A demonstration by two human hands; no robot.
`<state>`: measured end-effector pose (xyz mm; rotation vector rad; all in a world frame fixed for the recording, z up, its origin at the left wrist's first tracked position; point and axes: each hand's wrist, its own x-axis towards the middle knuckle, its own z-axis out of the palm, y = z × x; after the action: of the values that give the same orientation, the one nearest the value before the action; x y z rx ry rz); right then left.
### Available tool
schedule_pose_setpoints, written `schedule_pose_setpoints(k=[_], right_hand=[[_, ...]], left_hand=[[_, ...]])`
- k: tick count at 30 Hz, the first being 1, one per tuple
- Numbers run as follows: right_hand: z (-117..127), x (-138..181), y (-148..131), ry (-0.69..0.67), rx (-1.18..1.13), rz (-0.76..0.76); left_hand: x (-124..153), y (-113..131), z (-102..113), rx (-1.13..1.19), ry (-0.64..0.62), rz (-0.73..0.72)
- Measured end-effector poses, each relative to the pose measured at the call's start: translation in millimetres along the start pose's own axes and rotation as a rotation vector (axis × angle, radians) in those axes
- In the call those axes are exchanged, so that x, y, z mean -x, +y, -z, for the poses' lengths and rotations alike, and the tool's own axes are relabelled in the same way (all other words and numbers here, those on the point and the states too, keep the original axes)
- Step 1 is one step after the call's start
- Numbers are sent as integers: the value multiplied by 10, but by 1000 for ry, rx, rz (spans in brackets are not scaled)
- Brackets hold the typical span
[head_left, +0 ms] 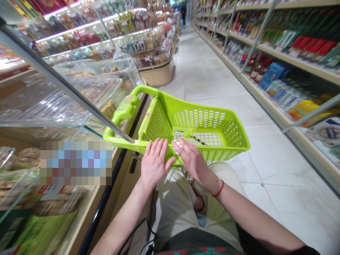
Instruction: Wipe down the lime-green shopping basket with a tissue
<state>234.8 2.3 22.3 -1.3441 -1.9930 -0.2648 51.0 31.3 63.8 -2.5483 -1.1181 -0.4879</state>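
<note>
A bright green plastic shopping cart (186, 99) with a perforated basket stands sideways in front of me, its handle toward the left. My left hand (154, 161) lies on the near side rim, fingers stretched out and the thumb spread to the right. Beside it, my right hand (191, 157) rests over the same rim with its fingers extended and slightly bent; a red string circles that wrist. A small pale patch shows by the right fingertips, too unclear to name. The right thumb is mostly hidden. Through the basket's holes the floor is visible.
Glass-fronted food bins (87, 95) with a black rail (106, 198) run close along the left. A metal pole (66, 85) slants across them. Stocked shelves (265, 46) line the right side. A tiled aisle (204, 71) leads away to a distant person (183, 13).
</note>
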Motion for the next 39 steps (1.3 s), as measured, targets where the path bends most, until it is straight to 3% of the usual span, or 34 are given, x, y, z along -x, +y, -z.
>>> schedule_pose_setpoints(k=[13, 16, 25, 35, 39], right_hand=[[487, 857, 831, 17, 155, -104], [493, 878, 826, 38, 192, -131], [250, 495, 488, 17, 174, -50], [702, 1081, 1093, 21, 215, -139], [781, 1298, 1288, 88, 235, -203]], left_hand=[[-6, -2, -1, 19, -2, 23], [-20, 15, 8, -2, 6, 21], [-34, 37, -15, 24, 2, 5], [-28, 38, -34, 20, 20, 0], [-21, 37, -26, 9, 2, -4]])
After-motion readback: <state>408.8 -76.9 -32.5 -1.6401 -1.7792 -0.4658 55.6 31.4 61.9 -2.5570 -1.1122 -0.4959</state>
